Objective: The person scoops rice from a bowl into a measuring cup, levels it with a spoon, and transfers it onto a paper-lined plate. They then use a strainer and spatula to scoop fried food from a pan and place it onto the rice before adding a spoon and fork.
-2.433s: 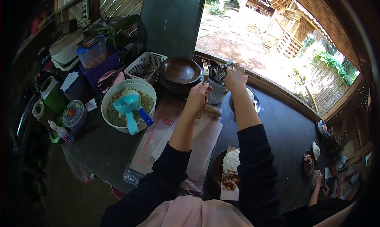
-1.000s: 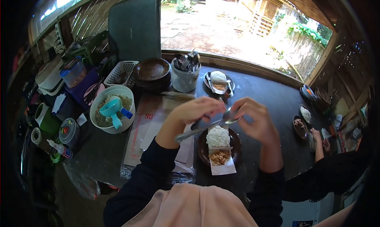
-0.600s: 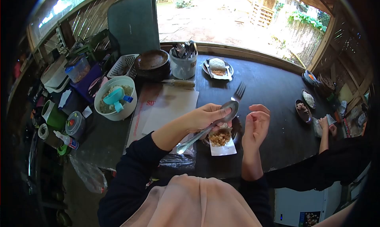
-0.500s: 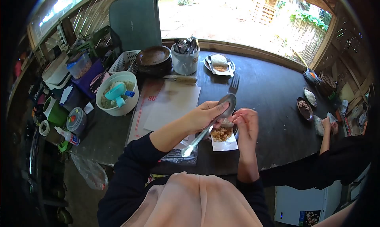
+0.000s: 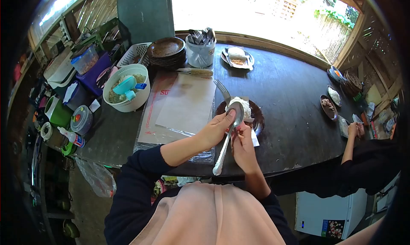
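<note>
A metal spoon and a fork are pinched together in my left hand, the spoon's handle slanting down toward me. My right hand is closed just right of the spoon, its fingertips against something small and pinkish that I cannot make out. Behind both hands lies a dark round plate with white rice and a piece of white paper, partly hidden by my hands. Left of them, brown paper sheets lie flat on the dark table.
At the left stand a white tub with a turquoise scoop, lidded containers and a bottle. Stacked plates, a cutlery bucket and a served plate line the back. At the right, a co-worker's hands hold a bag near small dishes.
My right hand has moved left and down, closer to the spoon. The view has shifted, and the plate with rice shows more behind my hands. The fork now leans left.
</note>
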A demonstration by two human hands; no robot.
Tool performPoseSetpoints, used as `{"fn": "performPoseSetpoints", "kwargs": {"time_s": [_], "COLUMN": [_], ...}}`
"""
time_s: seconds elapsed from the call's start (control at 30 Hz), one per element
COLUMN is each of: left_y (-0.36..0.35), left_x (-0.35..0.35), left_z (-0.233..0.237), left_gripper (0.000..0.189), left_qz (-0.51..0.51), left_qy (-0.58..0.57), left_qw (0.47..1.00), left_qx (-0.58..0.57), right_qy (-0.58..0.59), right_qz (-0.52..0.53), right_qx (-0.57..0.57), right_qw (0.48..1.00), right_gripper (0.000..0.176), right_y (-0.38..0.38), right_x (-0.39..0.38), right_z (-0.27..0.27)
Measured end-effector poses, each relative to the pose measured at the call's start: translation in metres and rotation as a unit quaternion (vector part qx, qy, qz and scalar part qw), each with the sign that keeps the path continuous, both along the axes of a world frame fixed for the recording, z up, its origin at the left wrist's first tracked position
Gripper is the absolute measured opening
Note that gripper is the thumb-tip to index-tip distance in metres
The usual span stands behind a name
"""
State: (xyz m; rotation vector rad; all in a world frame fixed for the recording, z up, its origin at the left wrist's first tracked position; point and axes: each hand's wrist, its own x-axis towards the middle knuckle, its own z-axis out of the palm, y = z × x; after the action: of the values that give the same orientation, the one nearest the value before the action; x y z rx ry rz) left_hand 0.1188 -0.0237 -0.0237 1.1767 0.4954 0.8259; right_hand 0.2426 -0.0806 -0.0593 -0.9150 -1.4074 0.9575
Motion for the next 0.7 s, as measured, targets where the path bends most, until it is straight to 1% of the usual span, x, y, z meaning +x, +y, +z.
{"fn": "performPoseSetpoints", "kwargs": {"time_s": [0.03, 0.07, 0.1, 0.13, 0.17, 0.2, 0.23, 0.27, 0.3, 0.37, 0.4, 0.43, 0.47, 0.5, 0.53, 0.57, 0.63, 0.67, 0.7], "left_y": [0.002, 0.005, 0.009, 0.013, 0.018, 0.024, 0.029, 0.038, 0.049, 0.065, 0.066, 0.073, 0.083, 0.086, 0.086, 0.087, 0.092, 0.095, 0.100], "left_x": [-0.001, -0.001, -0.002, -0.002, -0.004, -0.006, -0.008, -0.012, -0.017, -0.025, -0.026, -0.028, -0.030, -0.031, -0.030, -0.030, -0.032, -0.031, -0.030], "left_z": [-0.003, -0.001, 0.000, 0.001, 0.002, 0.004, 0.005, 0.000, -0.007, -0.020, -0.023, -0.034, -0.051, -0.053, -0.057, -0.059, -0.067, -0.071, -0.075], "left_gripper": [0.047, 0.049, 0.051, 0.049, 0.049, 0.043, 0.038, 0.037, 0.037, 0.034, 0.028, 0.028, 0.025, 0.022, 0.014, 0.014, 0.010, 0.010, 0.014], "left_qz": [-0.003, -0.013, -0.022, 0.006, 0.005, 0.041, 0.077, 0.115, 0.112, 0.054, 0.105, 0.104, 0.160, 0.214, 0.223, 0.223, 0.209, 0.209, 0.192], "left_qy": [0.000, 0.030, 0.060, 0.073, 0.072, 0.083, 0.094, 0.136, 0.136, 0.123, 0.144, 0.145, 0.190, 0.235, 0.200, 0.202, 0.266, 0.268, 0.284], "left_qw": [1.000, 0.999, 0.998, 0.997, 0.997, 0.994, 0.988, 0.978, 0.978, 0.991, 0.984, 0.984, 0.967, 0.942, 0.947, 0.946, 0.922, 0.922, 0.916], "left_qx": [-0.002, 0.009, 0.021, 0.035, 0.034, 0.062, 0.090, 0.112, 0.112, -0.029, 0.013, 0.012, 0.060, 0.109, 0.118, 0.119, 0.189, 0.187, 0.209], "right_qy": [-0.019, -0.011, -0.012, -0.013, -0.014, -0.018, -0.019, -0.011, -0.003, 0.016, 0.001, -0.015, -0.036, -0.035, -0.044, -0.053, -0.066, -0.080, -0.078], "right_qz": [-0.030, -0.031, -0.033, -0.055, -0.077, -0.106, -0.107, -0.157, -0.206, -0.224, -0.236, -0.248, -0.241, -0.241, -0.244, -0.246, -0.243, -0.239, -0.238], "right_qx": [-0.003, -0.044, -0.046, -0.076, -0.106, -0.119, -0.120, -0.113, -0.105, -0.106, -0.106, -0.107, -0.117, -0.117, -0.118, -0.119, -0.123, -0.126, -0.129], "right_qw": [0.999, 0.998, 0.998, 0.996, 0.991, 0.987, 0.987, 0.981, 0.973, 0.969, 0.966, 0.963, 0.963, 0.963, 0.962, 0.960, 0.960, 0.959, 0.960], "right_gripper": [0.016, 0.019, 0.019, 0.019, 0.020, 0.022, 0.022, 0.021, 0.020, 0.021, 0.022, 0.023, 0.024, 0.024, 0.025, 0.025, 0.026, 0.026, 0.026], "right_y": [0.000, -0.005, -0.007, -0.009, -0.011, -0.013, -0.013, -0.011, -0.010, -0.008, -0.006, -0.004, -0.002, -0.001, 0.001, 0.002, 0.005, 0.006, 0.007], "right_x": [0.007, 0.013, 0.022, 0.032, 0.041, 0.048, 0.054, 0.060, 0.066, 0.080, 0.087, 0.094, 0.102, 0.105, 0.108, 0.109, 0.111, 0.110, 0.109], "right_z": [0.000, 0.007, 0.009, 0.011, 0.012, 0.013, 0.011, 0.006, 0.001, -0.010, -0.018, -0.026, -0.032, -0.035, -0.037, -0.039, -0.041, -0.042, -0.043]}}
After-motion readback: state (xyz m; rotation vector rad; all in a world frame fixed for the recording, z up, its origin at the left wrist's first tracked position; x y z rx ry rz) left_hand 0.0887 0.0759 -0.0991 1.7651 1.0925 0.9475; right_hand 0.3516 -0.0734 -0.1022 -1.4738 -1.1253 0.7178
